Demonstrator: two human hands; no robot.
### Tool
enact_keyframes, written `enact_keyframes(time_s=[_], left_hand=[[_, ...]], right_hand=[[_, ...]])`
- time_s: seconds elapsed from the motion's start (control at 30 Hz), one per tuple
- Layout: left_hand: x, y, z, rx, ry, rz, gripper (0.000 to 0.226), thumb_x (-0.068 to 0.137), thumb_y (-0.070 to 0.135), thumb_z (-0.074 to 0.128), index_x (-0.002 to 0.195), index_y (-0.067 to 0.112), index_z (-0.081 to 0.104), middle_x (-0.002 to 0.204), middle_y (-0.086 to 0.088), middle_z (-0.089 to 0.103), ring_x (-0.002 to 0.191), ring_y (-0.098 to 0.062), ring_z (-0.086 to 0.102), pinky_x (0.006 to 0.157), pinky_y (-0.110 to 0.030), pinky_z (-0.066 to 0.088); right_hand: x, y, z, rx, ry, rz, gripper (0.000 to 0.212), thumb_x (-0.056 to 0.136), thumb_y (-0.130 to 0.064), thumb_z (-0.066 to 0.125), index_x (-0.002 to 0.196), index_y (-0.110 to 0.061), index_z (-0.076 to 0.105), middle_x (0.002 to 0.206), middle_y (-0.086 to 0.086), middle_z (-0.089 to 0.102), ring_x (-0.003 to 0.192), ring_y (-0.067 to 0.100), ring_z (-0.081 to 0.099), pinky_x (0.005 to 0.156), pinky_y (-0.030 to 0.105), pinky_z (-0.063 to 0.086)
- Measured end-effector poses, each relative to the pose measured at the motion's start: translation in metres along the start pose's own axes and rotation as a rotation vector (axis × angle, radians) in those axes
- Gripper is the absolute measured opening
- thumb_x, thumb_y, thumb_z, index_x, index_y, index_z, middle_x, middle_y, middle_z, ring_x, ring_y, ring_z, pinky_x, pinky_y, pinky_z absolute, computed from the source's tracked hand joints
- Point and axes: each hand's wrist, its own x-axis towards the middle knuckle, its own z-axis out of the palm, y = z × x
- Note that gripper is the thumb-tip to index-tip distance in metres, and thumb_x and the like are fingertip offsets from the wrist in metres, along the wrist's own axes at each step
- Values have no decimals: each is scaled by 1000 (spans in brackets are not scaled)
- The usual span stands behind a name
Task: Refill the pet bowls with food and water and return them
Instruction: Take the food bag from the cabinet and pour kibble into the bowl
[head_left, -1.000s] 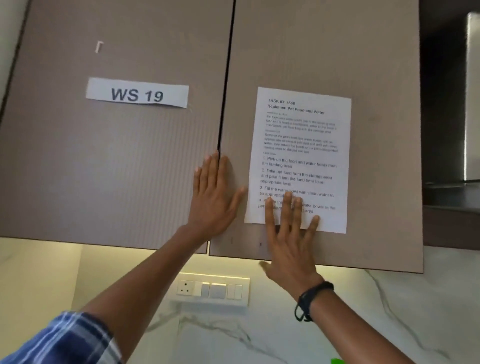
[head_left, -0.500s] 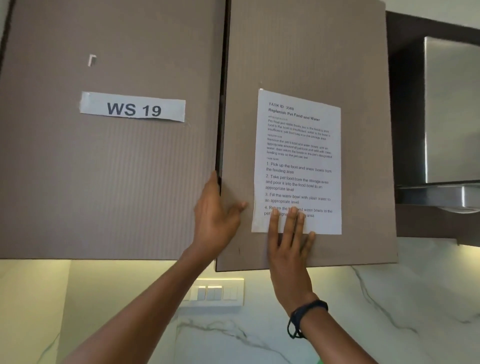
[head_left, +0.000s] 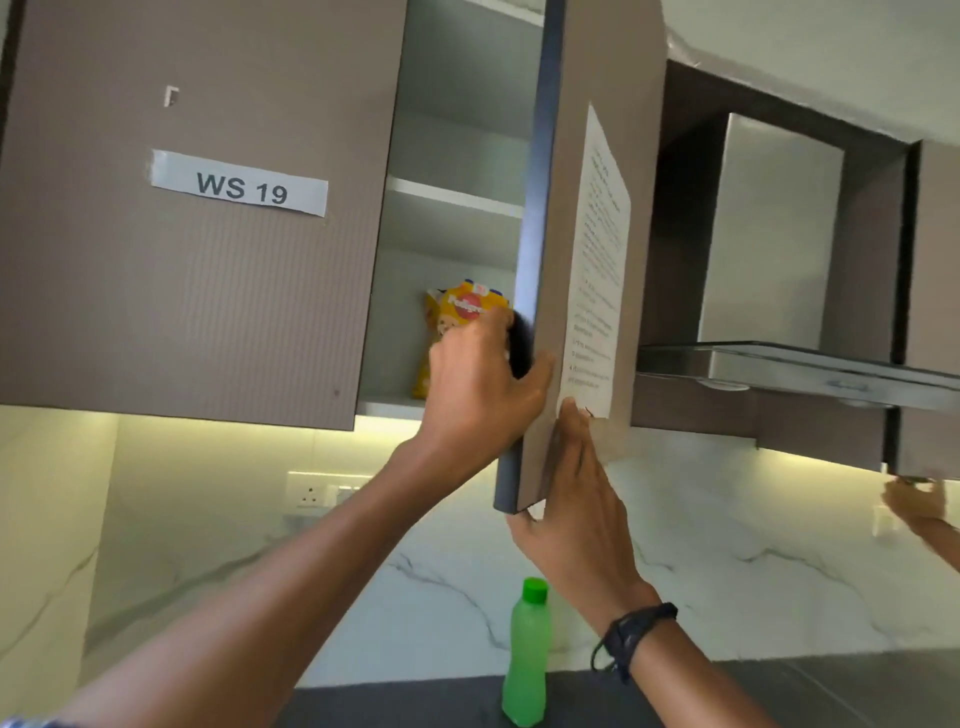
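Note:
The right cupboard door (head_left: 602, 78) stands swung open, edge toward me, with a printed task sheet (head_left: 597, 260) taped on its front. My left hand (head_left: 483, 384) grips the door's edge, fingers curled behind it. My right hand (head_left: 576, 499) lies flat against the door's lower front corner. Inside, on the bottom shelf, a yellow pet food bag (head_left: 457, 317) stands upright, partly hidden by my left hand. No pet bowls are in view.
The left door (head_left: 208, 312) stays closed, labelled WS 19. A green bottle (head_left: 525, 654) stands on the dark counter (head_left: 779, 691) below. A steel hood (head_left: 810, 369) juts out at right, where another person's hand (head_left: 917, 501) touches the neighbouring cupboard. A wall socket (head_left: 311, 493) sits on the marble backsplash.
The right door has swung wide open from nearly closed, revealing shelves and the food bag. My left hand moved around the door's edge; my right hand slid to its lower corner.

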Motion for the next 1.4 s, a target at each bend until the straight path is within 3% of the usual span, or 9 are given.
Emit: enact_keyframes(time_s=[0.13, 0.23, 0.47, 0.57, 0.73, 0.87, 0.9, 1.0, 1.4], left_hand=[[-15, 59, 5, -42, -171, 65, 22, 87, 31, 68, 100, 14, 64, 98, 2, 72, 72, -13, 64, 58, -8, 43], [-30, 80, 7, -108, -303, 118, 43, 92, 41, 60, 126, 16, 63, 111, 4, 73, 84, -14, 71, 79, -29, 57], [-63, 53, 12, 180, -423, 115, 49, 89, 63, 50, 112, 25, 70, 102, 9, 76, 94, -15, 69, 76, -28, 51], [-65, 33, 15, 243, -479, 77, 50, 89, 64, 50, 115, 26, 69, 97, 10, 76, 94, -15, 68, 75, -27, 48], [-57, -2, 23, 324, -529, 20, 51, 90, 63, 49, 119, 24, 66, 102, 8, 75, 98, -16, 65, 80, -30, 49], [-45, -36, 31, 362, -528, -15, 49, 90, 63, 49, 118, 25, 66, 102, 8, 74, 99, -17, 64, 80, -30, 47], [-42, -46, 33, 368, -519, -21, 48, 90, 62, 49, 117, 26, 65, 102, 8, 74, 99, -17, 64, 79, -30, 46], [-28, -80, 38, 385, -467, -14, 45, 92, 59, 49, 117, 26, 65, 101, 8, 75, 97, -16, 67, 76, -27, 46], [72, -236, 82, 145, -210, -63, 38, 102, 28, 42, 133, 6, 43, 125, -18, 60, 110, -33, 59, 88, -39, 50]], right_hand=[[-23, -6, -60, 119, 98, 99, 68, 92, -29, 63, 150, -12, 31, 125, 7, 65, 95, 19, 70, 81, 15, 52], [-40, 10, -93, 243, 161, 238, 53, 94, -20, 61, 144, -15, 45, 96, -5, 65, 75, 3, 59, 66, -5, 38], [-63, 54, -132, 564, 500, 622, 14, 91, -20, 70, 98, -8, 67, 87, 7, 67, 85, 28, 67, 66, 21, 48], [-63, 73, -138, 663, 630, 772, 19, 89, -25, 72, 101, -12, 65, 96, 9, 69, 94, 32, 69, 81, 39, 55], [-51, 80, -135, 861, 758, 946, 45, 89, -19, 71, 127, -8, 49, 112, 3, 57, 97, 17, 60, 88, 27, 46], [-27, 76, -91, 1004, 538, 982, 26, 89, -15, 69, 84, -24, 46, 79, -2, 49, 73, 15, 52, 70, 24, 45], [-19, 70, -77, 991, 473, 939, 18, 90, -15, 68, 94, -21, 52, 83, 2, 54, 80, 17, 54, 71, 24, 45], [8, 46, -40, 955, 333, 822, 57, 93, -16, 66, 142, -10, 38, 128, 10, 61, 111, 22, 63, 89, 28, 45], [155, 38, 139, 832, 56, 578, 76, 86, -29, 76, 147, -19, 32, 150, 11, 46, 134, 26, 50, 106, 38, 45]])
